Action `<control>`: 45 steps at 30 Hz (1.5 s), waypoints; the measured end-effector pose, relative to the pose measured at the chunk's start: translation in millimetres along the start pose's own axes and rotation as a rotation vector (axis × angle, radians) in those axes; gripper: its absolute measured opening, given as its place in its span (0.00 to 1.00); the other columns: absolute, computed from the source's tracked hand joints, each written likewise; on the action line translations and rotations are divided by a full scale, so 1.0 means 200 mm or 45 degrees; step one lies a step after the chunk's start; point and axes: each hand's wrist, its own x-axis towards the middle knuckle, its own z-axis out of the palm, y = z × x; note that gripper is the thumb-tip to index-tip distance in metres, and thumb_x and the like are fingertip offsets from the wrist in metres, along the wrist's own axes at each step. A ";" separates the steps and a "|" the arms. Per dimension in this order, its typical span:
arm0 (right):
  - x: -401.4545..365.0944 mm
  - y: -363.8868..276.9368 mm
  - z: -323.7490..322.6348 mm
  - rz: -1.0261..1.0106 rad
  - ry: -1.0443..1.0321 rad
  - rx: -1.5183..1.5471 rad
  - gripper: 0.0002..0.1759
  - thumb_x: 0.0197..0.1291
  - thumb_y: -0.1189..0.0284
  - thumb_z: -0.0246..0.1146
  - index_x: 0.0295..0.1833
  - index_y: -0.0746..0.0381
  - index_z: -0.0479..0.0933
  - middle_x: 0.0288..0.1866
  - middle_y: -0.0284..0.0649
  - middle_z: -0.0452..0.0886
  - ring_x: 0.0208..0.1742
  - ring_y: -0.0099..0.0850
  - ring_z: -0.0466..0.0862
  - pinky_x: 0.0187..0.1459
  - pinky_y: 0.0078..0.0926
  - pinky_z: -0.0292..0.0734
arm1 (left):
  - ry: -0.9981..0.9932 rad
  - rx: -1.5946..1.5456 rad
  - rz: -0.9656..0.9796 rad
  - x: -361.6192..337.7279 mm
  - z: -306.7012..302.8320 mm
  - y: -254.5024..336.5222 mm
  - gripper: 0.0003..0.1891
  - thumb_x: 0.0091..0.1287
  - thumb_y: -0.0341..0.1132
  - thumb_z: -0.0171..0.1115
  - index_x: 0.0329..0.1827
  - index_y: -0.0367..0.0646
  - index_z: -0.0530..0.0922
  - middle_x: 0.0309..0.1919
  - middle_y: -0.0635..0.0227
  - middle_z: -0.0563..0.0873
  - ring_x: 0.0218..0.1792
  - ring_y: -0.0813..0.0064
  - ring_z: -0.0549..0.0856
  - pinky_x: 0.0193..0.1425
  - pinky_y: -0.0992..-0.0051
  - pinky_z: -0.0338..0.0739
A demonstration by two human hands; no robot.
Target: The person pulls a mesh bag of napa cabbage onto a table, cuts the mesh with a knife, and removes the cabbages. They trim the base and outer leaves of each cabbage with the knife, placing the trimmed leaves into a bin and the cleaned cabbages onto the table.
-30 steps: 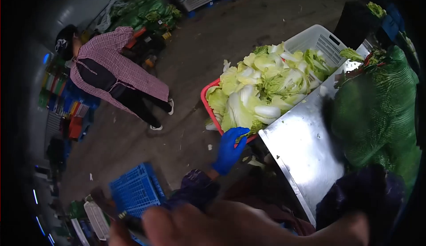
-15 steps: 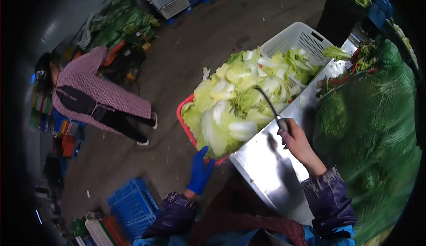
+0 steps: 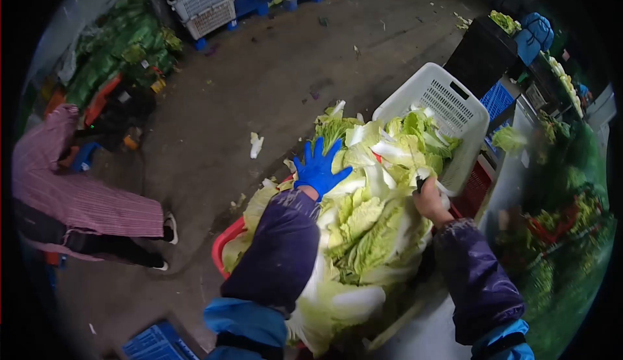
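Observation:
My left hand (image 3: 320, 169), in a blue glove, lies with fingers spread on the heap of pale green cabbage leaves (image 3: 363, 223). The leaves fill a red basket (image 3: 227, 246) and rise above its rim. My bare right hand (image 3: 431, 202) is closed round the dark handle of a knife (image 3: 420, 182) at the right side of the heap; its blade is mostly hidden among the leaves. Beyond my right hand a white perforated crate (image 3: 472, 123) stands tilted, with more leaves at its near end.
A person in a pink striped smock (image 3: 91, 198) bends over at the left. Green net sacks (image 3: 551, 282) stand at the right beside a metal table (image 3: 513, 165). A blue crate (image 3: 159, 344) sits on the floor at the lower left. Stacked crates (image 3: 207, 9) stand at the back.
My left hand has moved from the basket's near edge up onto the leaves and spread its fingers. My right hand has brought the knife down to the heap. The view has shifted.

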 end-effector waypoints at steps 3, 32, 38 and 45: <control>-0.07 -0.16 0.27 0.205 -0.276 -0.355 0.28 0.55 0.63 0.59 0.54 0.67 0.57 0.44 0.57 0.78 0.53 0.56 0.74 0.49 0.63 0.64 | -0.119 0.004 0.059 -0.20 0.35 -0.10 0.27 0.55 0.63 0.57 0.59 0.71 0.74 0.74 0.64 0.49 0.70 0.42 0.49 0.57 0.26 0.50; -0.45 -0.35 0.32 -0.340 -0.055 -0.238 0.19 0.56 0.66 0.59 0.48 0.61 0.63 0.35 0.52 0.77 0.40 0.49 0.78 0.43 0.52 0.71 | -0.480 0.072 -0.124 -1.40 0.11 -0.04 0.42 0.60 0.64 0.51 0.74 0.56 0.52 0.69 0.55 0.61 0.66 0.53 0.63 0.67 0.40 0.47; -0.89 -0.57 -0.10 -0.123 -0.282 0.764 0.24 0.59 0.65 0.56 0.56 0.69 0.63 0.49 0.59 0.74 0.52 0.48 0.76 0.53 0.37 0.71 | -0.607 -0.060 -0.211 -1.38 0.43 -0.16 0.49 0.50 0.65 0.61 0.70 0.44 0.56 0.69 0.53 0.55 0.70 0.49 0.53 0.70 0.45 0.40; -1.60 -0.35 -0.83 -0.007 -0.135 0.935 0.19 0.63 0.66 0.54 0.55 0.63 0.59 0.35 0.52 0.77 0.38 0.43 0.79 0.41 0.38 0.73 | -0.869 0.155 0.074 -1.23 0.09 -0.27 0.39 0.54 0.56 0.63 0.65 0.42 0.66 0.50 0.47 0.79 0.48 0.49 0.79 0.51 0.53 0.72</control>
